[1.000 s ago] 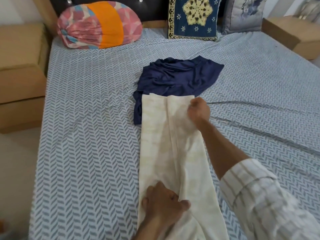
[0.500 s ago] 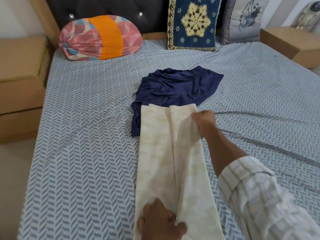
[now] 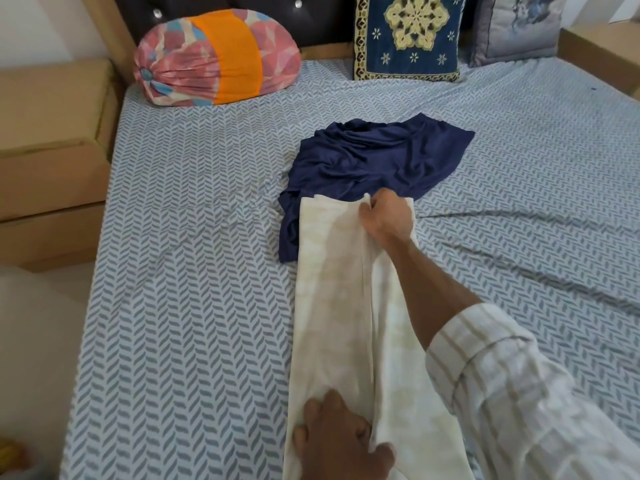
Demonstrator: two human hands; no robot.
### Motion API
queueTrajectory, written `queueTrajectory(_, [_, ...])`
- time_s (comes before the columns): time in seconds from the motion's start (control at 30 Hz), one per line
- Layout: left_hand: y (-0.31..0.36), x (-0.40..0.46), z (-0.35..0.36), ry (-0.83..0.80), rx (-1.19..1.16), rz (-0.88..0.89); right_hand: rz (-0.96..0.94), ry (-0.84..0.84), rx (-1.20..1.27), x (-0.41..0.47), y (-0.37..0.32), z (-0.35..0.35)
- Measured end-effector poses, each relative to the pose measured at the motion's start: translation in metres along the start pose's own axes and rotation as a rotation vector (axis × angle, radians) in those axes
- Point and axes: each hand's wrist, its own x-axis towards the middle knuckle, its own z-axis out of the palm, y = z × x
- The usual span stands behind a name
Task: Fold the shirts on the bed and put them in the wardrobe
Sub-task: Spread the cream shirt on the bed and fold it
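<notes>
Pinching the far edge of the cream shirt (image 3: 341, 306), right hand (image 3: 386, 218) is keeping its grip tight. Left hand (image 3: 341, 436) is clutching the near end at 6 o'clock. Navy shirt (image 3: 377, 161) is lying crumpled at 12 on the bed (image 3: 190, 306), partly under the cream one.

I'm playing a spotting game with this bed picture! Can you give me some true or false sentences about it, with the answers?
1. The right hand pinches the far end of the cream shirt. True.
2. The navy shirt is neatly folded. False: it lies crumpled.
3. The cream shirt overlaps the navy shirt's near edge. True.
4. The left hand is lifted in the air. False: it grips the cream shirt's near end.
5. The round cushion has a green band. False: orange.
</notes>
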Motion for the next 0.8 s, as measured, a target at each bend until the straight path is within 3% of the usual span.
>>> queueTrajectory(0.13, [-0.001, 0.002, 0.003, 0.005, 0.016, 0.008, 0.082, 0.075, 0.057, 0.002, -0.006, -0.001])
queueTrajectory(0.37, [-0.006, 0.005, 0.005, -0.026, 0.018, 0.036, 0.069, -0.065, 0.210, -0.009, 0.002, -0.002])
queueTrajectory(0.5, [-0.005, 0.003, -0.002, 0.037, -0.025, 0.059, 0.092, -0.246, 0.418, -0.043, 0.019, -0.023])
queueTrajectory(0.67, [-0.002, -0.015, -0.015, 0.039, -0.016, 0.095, -0.065, -0.372, 0.072, -0.175, 0.078, -0.078])
queueTrajectory(0.8, [-0.013, -0.032, -0.031, -0.048, -0.139, 0.087, -0.155, -0.364, 0.037, -0.301, 0.132, -0.125])
